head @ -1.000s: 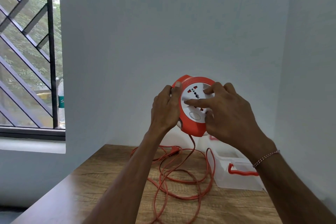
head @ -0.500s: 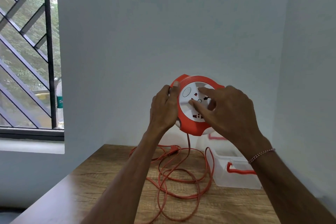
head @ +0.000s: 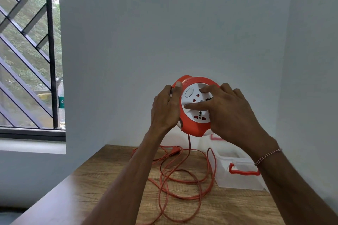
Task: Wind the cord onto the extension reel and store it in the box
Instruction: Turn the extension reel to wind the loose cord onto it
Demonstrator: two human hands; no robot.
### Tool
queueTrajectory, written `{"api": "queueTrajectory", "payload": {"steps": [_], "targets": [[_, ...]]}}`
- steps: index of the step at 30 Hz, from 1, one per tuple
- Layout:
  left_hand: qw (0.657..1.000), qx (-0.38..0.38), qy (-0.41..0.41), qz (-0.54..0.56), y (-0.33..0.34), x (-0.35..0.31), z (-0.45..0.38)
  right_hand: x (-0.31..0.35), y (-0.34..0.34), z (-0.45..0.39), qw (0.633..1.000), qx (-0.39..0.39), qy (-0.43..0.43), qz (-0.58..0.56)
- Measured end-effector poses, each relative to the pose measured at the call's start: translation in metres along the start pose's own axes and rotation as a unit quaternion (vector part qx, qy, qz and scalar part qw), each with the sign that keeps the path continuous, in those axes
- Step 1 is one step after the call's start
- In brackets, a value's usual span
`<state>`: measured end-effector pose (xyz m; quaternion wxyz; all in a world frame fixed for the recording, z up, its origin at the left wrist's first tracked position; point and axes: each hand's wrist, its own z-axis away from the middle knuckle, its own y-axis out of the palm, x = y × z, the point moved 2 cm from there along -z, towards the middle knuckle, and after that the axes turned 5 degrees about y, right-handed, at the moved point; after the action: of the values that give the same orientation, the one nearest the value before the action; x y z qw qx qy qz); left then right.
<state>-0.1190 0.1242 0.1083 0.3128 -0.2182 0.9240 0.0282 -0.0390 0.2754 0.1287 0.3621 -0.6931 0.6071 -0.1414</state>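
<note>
Reel [head: 192,126] right side hidden behind right hand [head: 232,115]; box [head: 239,179] far corner masked by right forearm; cord [head: 182,184] loops cut off at bottom edge; bottle [head: 61,104] label unreadable.

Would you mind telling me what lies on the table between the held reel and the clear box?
In the head view, loose orange cord lies on the table, hanging from the reel beside the box.

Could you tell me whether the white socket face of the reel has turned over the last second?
Yes. The white socket face has rotated within the orange reel housing: its round button went from the bottom to the upper left, clockwise.
</note>
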Motion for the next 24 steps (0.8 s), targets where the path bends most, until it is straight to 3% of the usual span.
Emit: {"api": "queueTrajectory", "payload": {"steps": [12, 20, 24], "targets": [[1.0, 0.001, 0.004, 0.001, 0.0, -0.005, 0.002, -0.006, 0.015, -0.001, 0.966, -0.154, 0.147, -0.143], [1.0, -0.001, -0.005, 0.007, -0.002, -0.002, 0.0, -0.01, 0.012, -0.006, 0.973, -0.165, 0.06, -0.152], [1.0, -0.006, -0.004, 0.013, -0.003, -0.003, 0.0, -0.007, 0.005, -0.004, 0.992, -0.05, -0.001, -0.119]]}}
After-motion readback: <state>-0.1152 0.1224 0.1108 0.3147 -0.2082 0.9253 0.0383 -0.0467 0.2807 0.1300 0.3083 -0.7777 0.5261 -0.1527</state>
